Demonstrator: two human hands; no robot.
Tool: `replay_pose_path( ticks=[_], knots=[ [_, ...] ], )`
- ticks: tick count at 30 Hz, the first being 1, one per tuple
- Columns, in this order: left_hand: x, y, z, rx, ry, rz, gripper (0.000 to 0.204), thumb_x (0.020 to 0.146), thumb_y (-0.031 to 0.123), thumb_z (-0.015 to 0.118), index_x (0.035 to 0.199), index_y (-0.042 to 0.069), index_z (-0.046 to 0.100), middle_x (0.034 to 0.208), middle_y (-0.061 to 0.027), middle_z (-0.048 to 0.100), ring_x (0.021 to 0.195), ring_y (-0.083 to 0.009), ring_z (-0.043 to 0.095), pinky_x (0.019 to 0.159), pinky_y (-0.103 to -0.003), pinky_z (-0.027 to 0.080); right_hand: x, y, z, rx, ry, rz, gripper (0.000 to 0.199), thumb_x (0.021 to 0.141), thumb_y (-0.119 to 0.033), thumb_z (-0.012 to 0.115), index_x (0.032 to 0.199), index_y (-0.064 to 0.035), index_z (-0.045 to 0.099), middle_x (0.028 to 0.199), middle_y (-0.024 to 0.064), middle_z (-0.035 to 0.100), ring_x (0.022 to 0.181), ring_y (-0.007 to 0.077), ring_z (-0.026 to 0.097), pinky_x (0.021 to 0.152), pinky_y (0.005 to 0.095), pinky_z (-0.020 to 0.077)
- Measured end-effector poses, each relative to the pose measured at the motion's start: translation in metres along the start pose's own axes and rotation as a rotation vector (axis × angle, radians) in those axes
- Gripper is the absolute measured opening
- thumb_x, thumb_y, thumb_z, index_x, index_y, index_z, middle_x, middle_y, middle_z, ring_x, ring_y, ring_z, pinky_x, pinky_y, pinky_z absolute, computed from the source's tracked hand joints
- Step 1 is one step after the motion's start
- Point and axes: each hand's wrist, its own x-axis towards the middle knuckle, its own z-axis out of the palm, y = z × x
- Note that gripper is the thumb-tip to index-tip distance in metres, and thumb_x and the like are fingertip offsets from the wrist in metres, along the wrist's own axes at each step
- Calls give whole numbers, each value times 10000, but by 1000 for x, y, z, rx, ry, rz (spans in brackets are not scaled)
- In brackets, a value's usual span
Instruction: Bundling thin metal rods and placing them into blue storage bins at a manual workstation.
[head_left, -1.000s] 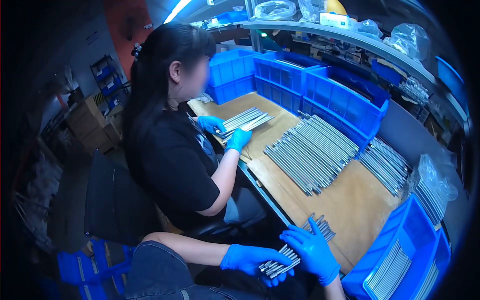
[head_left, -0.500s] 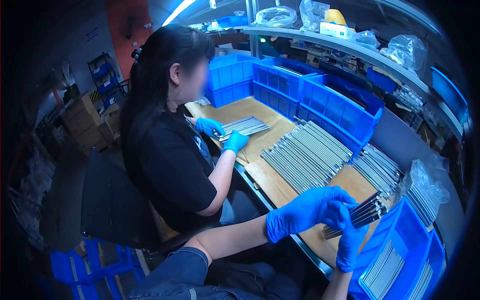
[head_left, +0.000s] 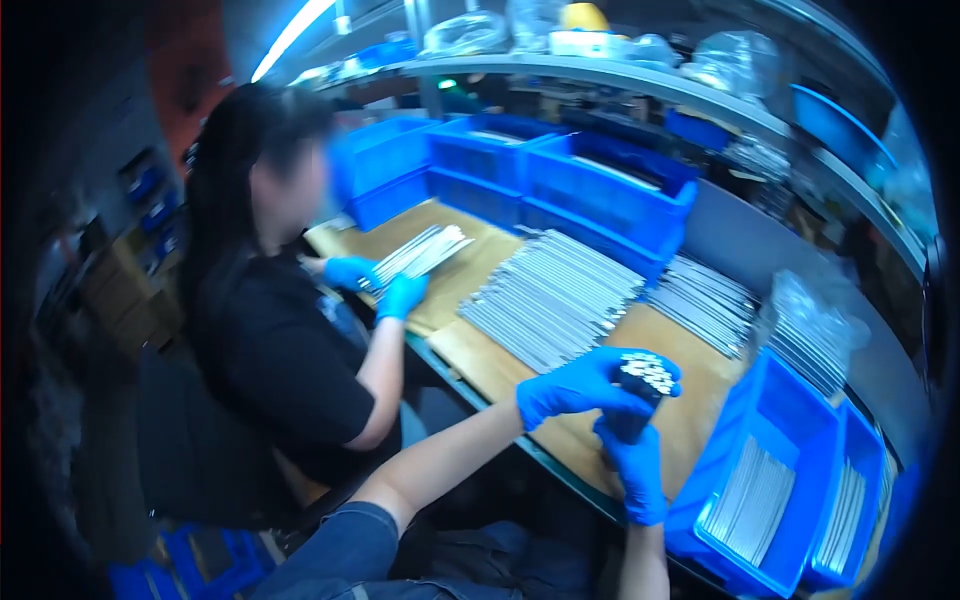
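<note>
A bundle of thin metal rods (head_left: 630, 424) is tilted up between my hands, its bright ends facing me and its side dark in shadow. My left hand (head_left: 575, 388), in a blue glove, is closed round the bundle near those ends. Lower down, my right hand (head_left: 638, 472), gloved in blue too, grips the bundle from the right and below. Beyond my hands, a wide row of silver rods (head_left: 553, 300) lies side by side on the brown board (head_left: 690, 385). More rods (head_left: 704, 305) lie behind, to the right.
At the left a person (head_left: 270, 300) in blue gloves holds a handful of rods (head_left: 425, 252). Blue bins with rods stand at the right: a nearer bin (head_left: 690, 520) and another (head_left: 850, 535). Stacked blue bins (head_left: 610, 195) line the back, below a shelf (head_left: 600, 68) with plastic bags.
The bundle has turned from lying sideways to standing more upright, ends toward me. My right hand has come beneath it. The view has swung, so the scene sits farther left.
</note>
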Motion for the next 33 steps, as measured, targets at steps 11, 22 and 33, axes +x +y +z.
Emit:
replay_pose_path(
  ticks=[11, 22, 33],
  knots=[
    [26, -2, 25, -334, -125, -54, 503, 703, 5, 703, 1177, -5, 535, 1166, -163, 586, 1097, -259, 568, 953, -378, 449, -8, 37, -13, 113, -72, -110, 224, 767, -132, 709, 940, -7, 641, 862, 64, 652, 797, 139, 617, 752, 293, 490],
    [19, 7, 26, -128, -79, -34, 241, 758, 68, 676, 976, -19, 618, 919, -127, 658, 877, -231, 646, 818, -336, 512, -7, 36, -15, 46, -78, -68, 283, 775, -153, 709, 1005, -6, 633, 931, 85, 670, 858, 182, 640, 785, 313, 487],
    [0, -1, 16, -271, 172, 8, 272, 776, 129, 680, 991, -25, 615, 951, -154, 650, 918, -263, 631, 854, -354, 490, 1, 36, 5, 143, -111, -79, 285, 772, -161, 714, 1009, -24, 634, 930, 88, 675, 869, 164, 639, 789, 297, 484]
  ],
)
